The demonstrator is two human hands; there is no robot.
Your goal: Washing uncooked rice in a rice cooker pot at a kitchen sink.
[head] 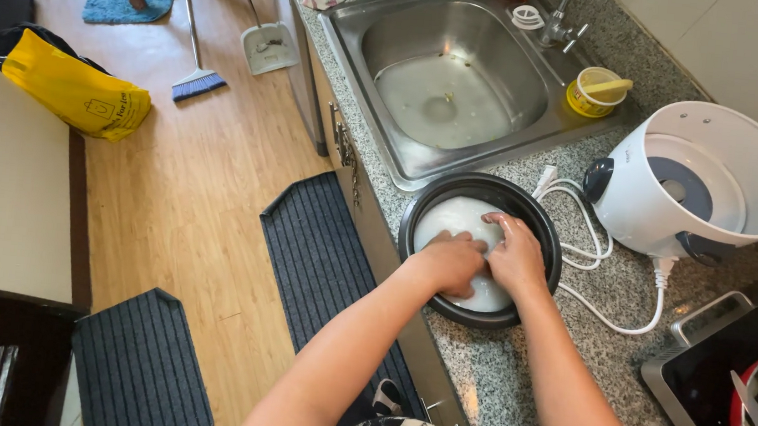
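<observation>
Both hands, left hand [450, 263] and right hand [516, 257], fingers curled, dip into milky water in black pot [422, 209] on granite counter [511, 371]; grip unclear.

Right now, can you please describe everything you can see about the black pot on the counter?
The black pot is round, dark and smooth, like a cooker's inner pot. It stands upright on the speckled counter, just in front of the steel sink and beside the white rice cooker. It holds cloudy white liquid. The left hand and right hand are both dipped inside it.
</observation>
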